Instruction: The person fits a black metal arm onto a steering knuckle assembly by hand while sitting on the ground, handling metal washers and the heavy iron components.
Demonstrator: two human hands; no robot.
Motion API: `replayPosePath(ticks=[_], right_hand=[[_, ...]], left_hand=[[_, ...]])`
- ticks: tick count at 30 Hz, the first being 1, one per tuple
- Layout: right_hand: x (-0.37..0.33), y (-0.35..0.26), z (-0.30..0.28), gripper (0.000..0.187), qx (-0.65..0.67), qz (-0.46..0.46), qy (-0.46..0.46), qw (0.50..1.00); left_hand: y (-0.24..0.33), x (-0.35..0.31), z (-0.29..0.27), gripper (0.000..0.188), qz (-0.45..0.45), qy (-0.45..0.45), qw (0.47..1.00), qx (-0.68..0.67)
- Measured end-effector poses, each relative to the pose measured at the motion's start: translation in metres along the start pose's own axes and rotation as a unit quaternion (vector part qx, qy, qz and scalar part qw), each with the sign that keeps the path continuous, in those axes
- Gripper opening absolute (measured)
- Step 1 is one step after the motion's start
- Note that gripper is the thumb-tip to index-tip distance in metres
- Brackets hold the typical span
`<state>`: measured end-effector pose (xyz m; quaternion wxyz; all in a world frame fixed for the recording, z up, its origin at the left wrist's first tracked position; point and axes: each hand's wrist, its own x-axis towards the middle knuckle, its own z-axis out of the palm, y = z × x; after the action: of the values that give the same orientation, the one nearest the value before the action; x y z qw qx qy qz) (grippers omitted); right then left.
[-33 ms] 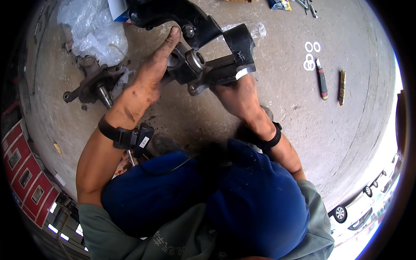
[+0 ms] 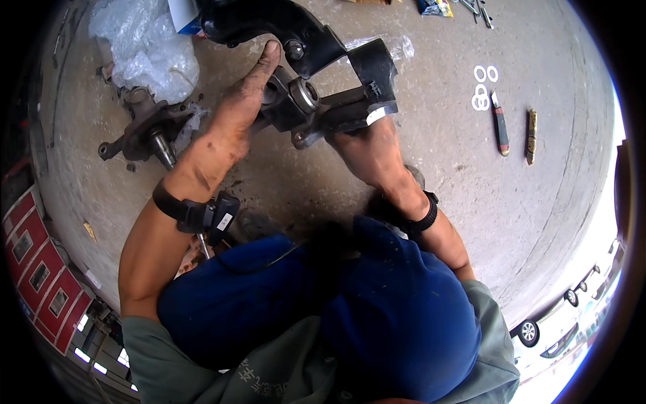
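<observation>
A dark steering knuckle [image 2: 284, 108] with a bright ring-shaped bearing [image 2: 305, 94] is between my hands, at the forked end of a black painted axle beam [image 2: 276, 23]. My left hand [image 2: 237, 111] grips the knuckle's left side, its thumb pointing up and its fingers hidden behind the metal. From below, my right hand [image 2: 369, 149] holds the right part of the knuckle, close under the fork's lower arm; its fingers are mostly out of sight. Another steering knuckle [image 2: 145, 124] with a shiny spindle lies on the floor, left of my left forearm.
Clear plastic wrap [image 2: 151, 50] lies at the upper left beside a box [image 2: 184, 17]. To the right are several white washers [image 2: 480, 97], a utility knife [image 2: 500, 128] and a narrow brownish bar [image 2: 531, 137]. Several tools [image 2: 479, 12] lie far off. A black device [image 2: 224, 214] is near my left wrist.
</observation>
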<state>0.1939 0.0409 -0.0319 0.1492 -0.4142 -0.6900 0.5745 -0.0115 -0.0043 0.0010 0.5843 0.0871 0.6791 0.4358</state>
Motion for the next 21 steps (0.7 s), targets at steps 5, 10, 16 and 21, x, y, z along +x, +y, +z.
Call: replayPosePath(ticks=[5,10,16,21], right_hand=[[-0.008,-0.013,-0.002,0.022,-0.010,0.007,-0.026,1.000],[-0.011,-0.007,-0.002,0.021,0.049,0.077,-0.021,0.996],[-0.013,-0.028,-0.018,0.028,-0.003,0.171,-0.090,0.981],[-0.014,-0.035,-0.018,0.037,0.058,0.171,-0.066,0.981]], left_hand=[[0.009,-0.007,0.010,0.089,0.000,0.056,0.998,0.008],[0.001,0.002,0.004,0.083,-0.041,0.031,0.997,0.053],[0.000,0.012,-0.001,0.068,-0.086,-0.005,0.996,0.008],[0.007,0.012,-0.001,0.066,-0.101,-0.013,0.995,-0.013]])
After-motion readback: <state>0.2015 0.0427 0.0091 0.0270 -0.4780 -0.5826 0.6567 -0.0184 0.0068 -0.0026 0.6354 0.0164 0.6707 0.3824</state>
